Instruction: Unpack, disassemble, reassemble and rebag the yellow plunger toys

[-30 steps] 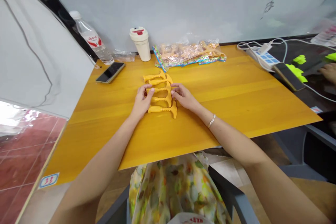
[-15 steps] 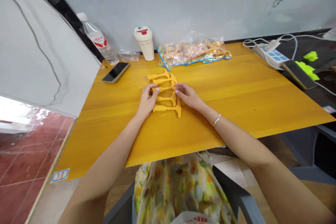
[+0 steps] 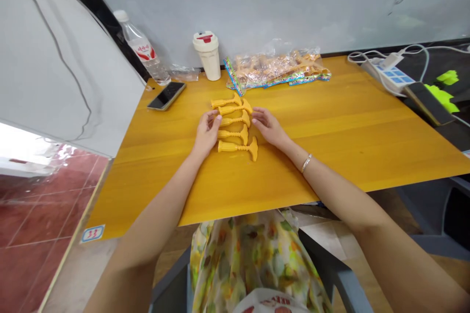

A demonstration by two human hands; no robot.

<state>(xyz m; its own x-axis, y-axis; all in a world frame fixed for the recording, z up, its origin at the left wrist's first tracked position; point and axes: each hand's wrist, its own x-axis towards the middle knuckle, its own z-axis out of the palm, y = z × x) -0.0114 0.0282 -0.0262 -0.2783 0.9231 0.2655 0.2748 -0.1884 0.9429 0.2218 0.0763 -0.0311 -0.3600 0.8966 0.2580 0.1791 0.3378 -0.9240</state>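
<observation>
Several yellow plastic toy hammers lie side by side on the table, handles to the left and heads to the right. The nearest hammer point(image 3: 238, 147) and the farthest hammer point(image 3: 225, 101) mark the ends of the row. My left hand point(image 3: 208, 129) rests at the handle ends of the middle hammers, its fingers loosely curved and its thumb by the handle of the middle hammer point(image 3: 237, 120); whether it touches is hard to see. On the other side, my right hand point(image 3: 269, 127) is open beside the hammer heads, with a small gap to them.
Behind the row lie clear bags of orange toy pieces point(image 3: 279, 68). A white lidded cup point(image 3: 207, 56), a water bottle point(image 3: 145, 54) and a phone point(image 3: 167, 96) stand or lie at the back left. A power strip point(image 3: 391, 76) with cables is at the back right of the table point(image 3: 330, 146).
My right fingers have come off the middle hammer's head and moved slightly right. The left hand has stayed by the handles. The whole view has shifted a little.
</observation>
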